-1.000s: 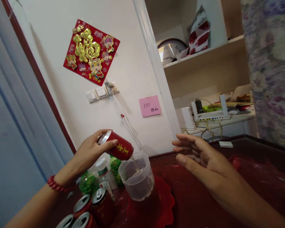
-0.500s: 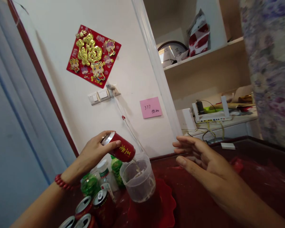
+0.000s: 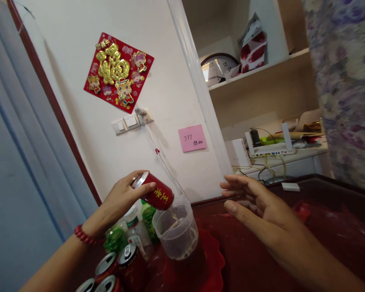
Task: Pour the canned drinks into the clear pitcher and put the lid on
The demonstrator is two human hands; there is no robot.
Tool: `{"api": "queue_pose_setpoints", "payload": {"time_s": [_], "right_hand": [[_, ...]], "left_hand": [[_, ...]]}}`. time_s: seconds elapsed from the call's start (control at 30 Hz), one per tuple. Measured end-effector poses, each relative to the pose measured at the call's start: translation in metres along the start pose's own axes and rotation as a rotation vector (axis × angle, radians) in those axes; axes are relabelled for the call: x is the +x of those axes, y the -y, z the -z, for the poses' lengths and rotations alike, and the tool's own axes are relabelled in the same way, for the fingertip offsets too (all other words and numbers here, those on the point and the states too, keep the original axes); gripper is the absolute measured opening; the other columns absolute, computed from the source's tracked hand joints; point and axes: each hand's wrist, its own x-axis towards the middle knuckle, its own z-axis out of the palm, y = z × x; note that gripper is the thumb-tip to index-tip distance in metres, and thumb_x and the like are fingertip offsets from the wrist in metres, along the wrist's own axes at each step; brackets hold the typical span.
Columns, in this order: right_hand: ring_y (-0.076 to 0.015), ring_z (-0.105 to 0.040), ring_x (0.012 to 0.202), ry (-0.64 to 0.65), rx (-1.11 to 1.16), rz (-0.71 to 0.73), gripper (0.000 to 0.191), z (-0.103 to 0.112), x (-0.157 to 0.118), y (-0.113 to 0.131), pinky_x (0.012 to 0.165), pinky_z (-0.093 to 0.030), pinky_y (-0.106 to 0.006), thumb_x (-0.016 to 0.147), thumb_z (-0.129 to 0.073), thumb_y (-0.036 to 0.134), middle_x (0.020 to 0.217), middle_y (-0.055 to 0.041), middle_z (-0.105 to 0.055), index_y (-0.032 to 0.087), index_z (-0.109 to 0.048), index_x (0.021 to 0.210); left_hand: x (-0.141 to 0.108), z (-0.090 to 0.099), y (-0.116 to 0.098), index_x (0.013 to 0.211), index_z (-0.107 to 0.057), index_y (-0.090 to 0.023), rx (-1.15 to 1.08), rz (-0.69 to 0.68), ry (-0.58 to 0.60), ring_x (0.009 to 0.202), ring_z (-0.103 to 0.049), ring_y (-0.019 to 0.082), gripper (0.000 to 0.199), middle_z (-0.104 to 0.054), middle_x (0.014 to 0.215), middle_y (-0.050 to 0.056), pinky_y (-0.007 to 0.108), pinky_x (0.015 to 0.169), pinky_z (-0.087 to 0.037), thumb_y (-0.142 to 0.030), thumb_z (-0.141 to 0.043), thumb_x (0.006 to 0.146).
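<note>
The red can [image 3: 156,192] is tipped over the clear container [image 3: 173,243], its lower end above the opening. My left hand [image 3: 120,198] is wrapped round its raised end, thumb along the near side, and the grip seems steady. Compared with a second ago, my left forearm [image 3: 59,259] has come a little further in (the bead bracelet [image 3: 88,235] shows it best), and the can has crept slightly towards the container at much the same slant. The thin stream [image 3: 173,211] was already running then and runs now, falling inside the rim, so what leaves the can is landing where it is aimed. Whether can and rim touch, I cannot tell.

My right hand [image 3: 263,209] grasps nothing; it hangs above the table [image 3: 240,251] to the right of the container, fingers loosely curved, palm turned inward, well apart from it, and it has hardly shifted. The container stands on the red scalloped tray [image 3: 215,259]. To its left are the upright cans [image 3: 107,263], with a white-capped bottle [image 3: 134,235] and green packages [image 3: 114,239] (their contents I can't make out) behind them.
</note>
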Motion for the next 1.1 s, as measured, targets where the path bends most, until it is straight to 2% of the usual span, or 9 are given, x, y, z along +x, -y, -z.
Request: {"api": "queue_pose_setpoints", "payload": {"time_s": [0.23,0.4,0.7,0.93,1.03,1.1], "right_hand": [[-0.0283,-0.058,0.120,0.003,0.014,0.006,0.051,-0.001,0.000,0.002,0.098,-0.053,-0.052,0.093,-0.065,0.056,0.135,-0.0073,-0.057,0.032,-0.053,0.136],[-0.0279,-0.057,0.121,0.004,0.011,0.003,0.050,-0.001,-0.001,0.003,0.101,-0.052,-0.053,0.093,-0.065,0.057,0.135,-0.0061,-0.058,0.033,-0.053,0.136],[-0.0278,-0.058,0.119,0.016,-0.001,0.039,0.047,-0.001,-0.001,-0.001,0.096,-0.055,-0.049,0.096,-0.064,0.054,0.135,-0.0074,-0.057,0.032,-0.053,0.137],[-0.0258,-0.060,0.117,0.015,-0.026,0.051,0.044,0.001,-0.001,-0.002,0.095,-0.056,-0.045,0.096,-0.064,0.055,0.133,-0.0039,-0.059,0.036,-0.054,0.135],[-0.0261,-0.061,0.116,-0.012,-0.055,0.070,0.046,0.003,-0.001,-0.001,0.092,-0.058,-0.041,0.095,-0.066,0.058,0.132,-0.0050,-0.061,0.035,-0.056,0.133],[-0.0269,-0.063,0.114,-0.039,-0.070,0.089,0.049,0.004,0.000,0.000,0.089,-0.060,-0.039,0.092,-0.068,0.060,0.131,-0.0070,-0.062,0.032,-0.058,0.131]], "left_hand": [[-0.007,-0.016,0.008,0.111,-0.073,-0.021,0.008,-0.003,0.070,0.097,-0.073,0.035,0.051,-0.080,0.104,0.011,0.046,0.084,-0.060,-0.057,-0.072,0.074],[-0.011,-0.027,0.020,0.115,-0.071,-0.020,-0.004,0.010,0.087,0.100,-0.073,0.034,0.052,-0.079,0.109,0.012,0.046,0.088,-0.058,-0.055,-0.070,0.077],[-0.017,-0.040,0.034,0.125,-0.065,-0.018,0.020,0.012,0.092,0.107,-0.070,0.032,0.056,-0.073,0.120,0.013,0.045,0.094,-0.054,-0.055,-0.068,0.083],[-0.025,-0.042,0.037,0.129,-0.060,-0.020,-0.036,0.056,-0.005,0.105,-0.067,0.031,0.059,-0.070,0.120,0.012,0.046,0.094,-0.053,-0.057,-0.067,0.084],[-0.041,-0.041,0.038,0.127,-0.056,-0.022,-0.130,0.075,-0.103,0.107,-0.067,0.030,0.057,-0.068,0.117,0.009,0.044,0.092,-0.054,-0.058,-0.066,0.085],[-0.059,-0.042,0.043,0.126,-0.052,-0.022,-0.220,0.108,-0.115,0.107,-0.067,0.029,0.058,-0.068,0.116,0.008,0.042,0.092,-0.055,-0.058,-0.068,0.083]]}}
